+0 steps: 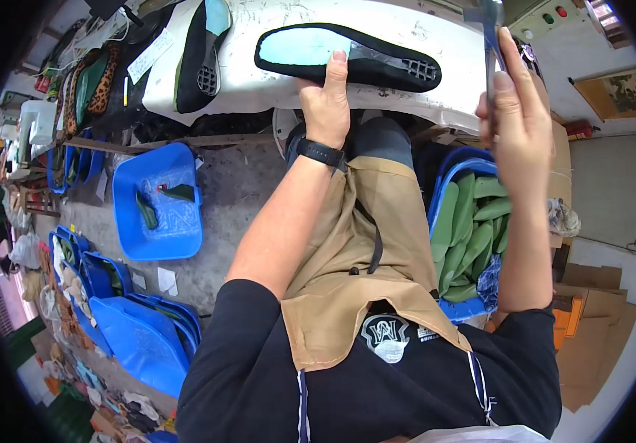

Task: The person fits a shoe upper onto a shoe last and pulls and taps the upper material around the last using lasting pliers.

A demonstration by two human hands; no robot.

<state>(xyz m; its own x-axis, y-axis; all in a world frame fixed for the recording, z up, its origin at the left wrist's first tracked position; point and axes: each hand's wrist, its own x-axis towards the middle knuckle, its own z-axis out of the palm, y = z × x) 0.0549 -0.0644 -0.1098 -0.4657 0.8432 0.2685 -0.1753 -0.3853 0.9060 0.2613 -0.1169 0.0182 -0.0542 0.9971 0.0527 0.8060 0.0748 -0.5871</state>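
Note:
My left hand, with a dark watch on its wrist, grips a black shoe upper lying bottom up on the white-covered bench. Its thumb presses on the light-blue sole filling; the heel end shows a black grid. My right hand is raised at the right, closed round the handle of a hammer, whose head is partly cut off at the top edge. The hammer is apart from the shoe upper. A second, similar black shoe upper with a light-blue patch stands to the left on the bench.
The bench has a white cover. A blue tub on the floor at left holds a few green pieces. Another blue bin by my right leg is full of green shoe lasts. Cardboard leans at far right.

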